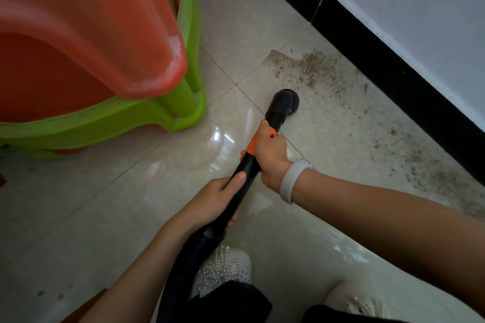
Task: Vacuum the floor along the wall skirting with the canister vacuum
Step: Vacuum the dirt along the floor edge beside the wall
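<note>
Your right hand [270, 155] was wrapped around the wand [252, 157], fingers curled over its orange collar [253, 143], a pale band [294, 181] on that wrist. Your left hand [217, 200] gripped the wand lower down, toward you, thumb laid along the black tube. Behind that hand the wand joined a dark hose [194, 254] that ran back between your shoes [223, 270].

Ahead of your right hand the wand ended in a round black nozzle [284, 102], down at the tiled floor [105, 191]. Just beyond the nozzle lay a band of grit [309, 68], spread along the foot of the black skirting [367, 55] and trailing to the right of the nozzle. Left of the nozzle stood stacked plastic stools [91, 47], red over green.

The wand looked rigid and light, likely easy to steer with two hands; the collar seemed the firmest place to hold, while the hose would probably flex and drag.

The canister itself was out of view. Whether the nozzle's mouth touched the floor could not be told, its underside being hidden. The hose's lower end was lost against dark clothing, and the stools were cut off by the edge.
</note>
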The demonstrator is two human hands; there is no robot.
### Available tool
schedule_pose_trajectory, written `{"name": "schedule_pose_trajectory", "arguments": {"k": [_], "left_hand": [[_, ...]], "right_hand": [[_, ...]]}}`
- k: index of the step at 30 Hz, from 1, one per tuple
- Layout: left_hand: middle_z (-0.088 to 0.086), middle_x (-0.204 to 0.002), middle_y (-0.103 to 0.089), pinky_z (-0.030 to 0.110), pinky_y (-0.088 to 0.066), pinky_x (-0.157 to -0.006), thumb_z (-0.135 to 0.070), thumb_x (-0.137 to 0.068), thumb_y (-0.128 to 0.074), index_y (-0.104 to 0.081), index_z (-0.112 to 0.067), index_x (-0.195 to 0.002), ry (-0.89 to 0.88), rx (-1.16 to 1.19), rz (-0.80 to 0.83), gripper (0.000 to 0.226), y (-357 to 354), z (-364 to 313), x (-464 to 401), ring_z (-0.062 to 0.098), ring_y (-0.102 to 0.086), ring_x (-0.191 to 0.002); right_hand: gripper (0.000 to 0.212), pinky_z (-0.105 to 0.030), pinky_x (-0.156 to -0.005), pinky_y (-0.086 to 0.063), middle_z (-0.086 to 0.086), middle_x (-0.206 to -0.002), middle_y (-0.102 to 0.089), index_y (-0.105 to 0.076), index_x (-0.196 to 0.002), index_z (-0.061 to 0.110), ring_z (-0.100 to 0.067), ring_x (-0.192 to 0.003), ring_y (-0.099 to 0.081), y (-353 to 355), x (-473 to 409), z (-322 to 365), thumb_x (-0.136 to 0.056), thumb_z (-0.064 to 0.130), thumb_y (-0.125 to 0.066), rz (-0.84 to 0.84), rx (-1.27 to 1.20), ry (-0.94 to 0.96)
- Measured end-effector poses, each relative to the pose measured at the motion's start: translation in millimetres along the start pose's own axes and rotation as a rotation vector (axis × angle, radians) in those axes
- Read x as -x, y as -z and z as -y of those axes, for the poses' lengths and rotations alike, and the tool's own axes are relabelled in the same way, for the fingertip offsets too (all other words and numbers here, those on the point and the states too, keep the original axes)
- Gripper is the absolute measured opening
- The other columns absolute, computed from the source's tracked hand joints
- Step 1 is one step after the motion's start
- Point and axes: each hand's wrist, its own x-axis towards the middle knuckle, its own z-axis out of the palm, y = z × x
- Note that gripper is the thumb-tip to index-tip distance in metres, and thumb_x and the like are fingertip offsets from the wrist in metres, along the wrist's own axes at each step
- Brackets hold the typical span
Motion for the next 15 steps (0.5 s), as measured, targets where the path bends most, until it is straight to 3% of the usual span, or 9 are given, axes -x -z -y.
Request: {"name": "schedule_pose_trajectory", "arguments": {"k": [3, 7, 11, 15], "left_hand": [[0.006, -0.050, -0.056, 0.025, -0.044, -0.048, -0.047, -0.094, -0.040, -0.049, -0.015, -0.073, -0.004, 0.003, -0.064, 0.039, 3, 1, 5, 0.022, -0.053, -0.043], [0.009, -0.054, -0.055, 0.025, -0.046, -0.045, -0.042, -0.094, -0.044, -0.046, -0.009, -0.076, -0.013, 0.034, -0.051, 0.037, 8, 8, 19, 0.022, -0.055, -0.043], [0.002, -0.060, -0.056, 0.027, -0.047, -0.054, -0.048, -0.091, -0.050, -0.047, -0.012, -0.074, -0.040, -0.061, -0.006, 0.040, 11, 18, 26, 0.013, -0.058, -0.051], [-0.007, -0.065, -0.050, 0.020, -0.039, -0.061, -0.041, -0.094, -0.048, -0.048, -0.017, -0.070, -0.062, -0.220, 0.049, 0.034, 14, 23, 26, 0.002, -0.049, -0.059]], "right_hand": [[0.030, -0.036, -0.059, -0.055, -0.008, -0.068, -0.050, -0.042, -0.100, 0.009, -0.019, -0.050, -0.056, -4, 5, 3, -0.099, 0.039, -0.041, 0.108, -0.049, 0.020], [0.032, -0.031, -0.053, -0.053, -0.010, -0.062, -0.048, -0.039, -0.085, 0.010, -0.020, -0.048, -0.054, -10, 15, -2, -0.101, 0.037, -0.039, 0.396, -0.080, 0.011], [0.030, -0.030, -0.053, -0.052, -0.009, -0.062, -0.050, -0.037, -0.099, 0.011, -0.020, -0.048, -0.054, -10, 21, -7, -0.100, 0.041, -0.038, 0.547, -0.060, -0.127], [0.029, -0.030, -0.055, -0.053, -0.009, -0.060, -0.051, -0.036, -0.108, 0.012, -0.020, -0.046, -0.054, -9, 25, -13, -0.100, 0.040, -0.039, 0.541, -0.010, -0.205]]}}
